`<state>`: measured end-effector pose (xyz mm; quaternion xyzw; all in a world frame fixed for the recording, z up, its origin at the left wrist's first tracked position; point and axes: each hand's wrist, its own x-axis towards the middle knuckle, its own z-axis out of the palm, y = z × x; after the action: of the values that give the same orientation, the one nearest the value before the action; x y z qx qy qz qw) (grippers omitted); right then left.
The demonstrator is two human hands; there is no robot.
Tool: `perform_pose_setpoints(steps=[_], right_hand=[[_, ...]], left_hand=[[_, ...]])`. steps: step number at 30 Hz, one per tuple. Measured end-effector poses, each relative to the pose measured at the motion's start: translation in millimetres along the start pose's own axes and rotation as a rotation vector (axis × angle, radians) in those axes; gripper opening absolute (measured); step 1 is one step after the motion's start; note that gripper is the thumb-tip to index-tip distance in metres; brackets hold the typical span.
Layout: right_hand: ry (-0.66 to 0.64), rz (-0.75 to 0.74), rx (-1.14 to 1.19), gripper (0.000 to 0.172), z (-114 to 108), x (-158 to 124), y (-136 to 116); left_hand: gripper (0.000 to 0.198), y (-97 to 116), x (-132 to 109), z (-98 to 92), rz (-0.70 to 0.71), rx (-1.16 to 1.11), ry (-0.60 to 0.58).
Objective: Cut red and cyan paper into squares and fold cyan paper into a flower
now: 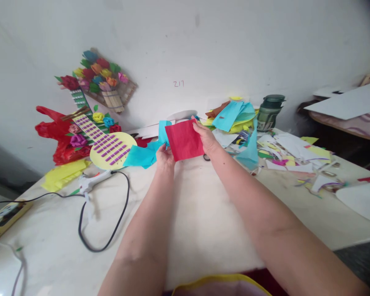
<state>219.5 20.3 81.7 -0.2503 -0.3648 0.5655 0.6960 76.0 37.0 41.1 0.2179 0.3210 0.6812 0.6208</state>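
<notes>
The person's two hands hold a flat, square sheet of red paper [185,140] up between them above the white tabletop [203,230]. The right hand [206,136] pinches it at the upper right edge, its fingers partly hidden behind the sheet. The left hand [165,156] is at the lower left edge, fingers curled up and closed on the paper; whether it also grips the bright blue paper pieces [142,155] just behind cannot be told. A cream, guitar-shaped craft with purple strips [112,150] lies farther left.
</notes>
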Motion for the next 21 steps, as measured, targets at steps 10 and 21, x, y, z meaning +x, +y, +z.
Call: perform_pose_setpoints(steps=[10, 21], right_hand=[[-0.017, 0.217, -0.862, 0.017, -40.0, 5.1, -3.5], [-0.025, 0.301, -1.087, 0.012, -31.3, -8.6, -35.9]], left_hand=[[0.014, -6.9, -5.9, -2.4, -0.271, -0.167, 0.056], [0.022, 8.5, -0.6, -16.6, -0.227, 0.216, 0.119]])
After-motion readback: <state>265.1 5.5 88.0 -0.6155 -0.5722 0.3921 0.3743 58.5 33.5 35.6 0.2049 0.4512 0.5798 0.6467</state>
